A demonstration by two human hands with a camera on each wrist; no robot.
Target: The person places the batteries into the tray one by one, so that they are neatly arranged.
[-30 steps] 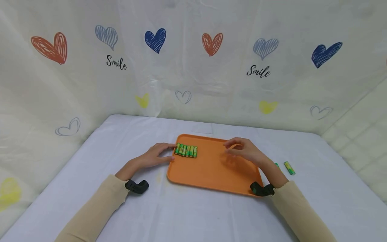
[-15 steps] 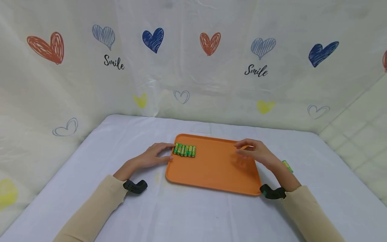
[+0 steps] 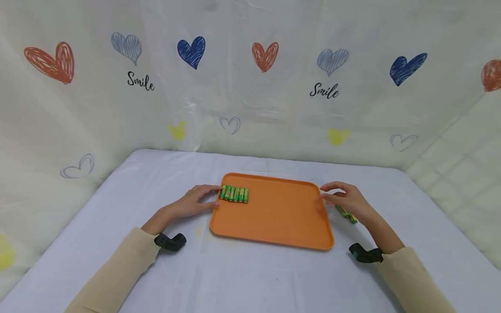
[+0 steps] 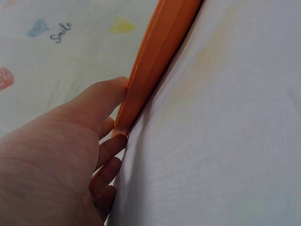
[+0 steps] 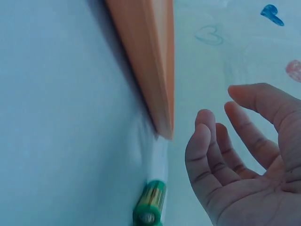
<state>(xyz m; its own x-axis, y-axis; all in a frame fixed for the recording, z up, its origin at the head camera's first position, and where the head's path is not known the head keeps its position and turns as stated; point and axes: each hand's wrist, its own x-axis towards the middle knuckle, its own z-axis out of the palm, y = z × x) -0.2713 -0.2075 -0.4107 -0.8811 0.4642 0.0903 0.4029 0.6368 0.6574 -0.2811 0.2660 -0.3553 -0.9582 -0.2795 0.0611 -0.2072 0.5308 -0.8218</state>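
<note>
An orange tray (image 3: 274, 213) lies on the white-covered table. Several green-and-yellow batteries (image 3: 234, 194) stand side by side in a row by its left rim. The left hand (image 3: 189, 203) rests against that rim, its thumb and fingertips spread along the outside edge, as the left wrist view also shows. Past the tray's right edge hovers the right hand (image 3: 348, 201), fingers loosely bent and apart, with nothing between them. Partly hidden behind it, two loose batteries (image 3: 353, 218) lie on the table. In the right wrist view a battery (image 5: 151, 202) shows below the tray corner.
A black wrist device (image 3: 170, 242) sits at the left sleeve, and another black device (image 3: 365, 254) at the right one. The white cloth (image 3: 250, 278) covers the table. Behind it hangs a backdrop (image 3: 289, 108) printed with hearts and the word "Smile".
The right hand has moved right, from over the tray to beyond its right edge, nearer the loose batteries. The left hand stays at the left rim. The whole view has shifted slightly.
</note>
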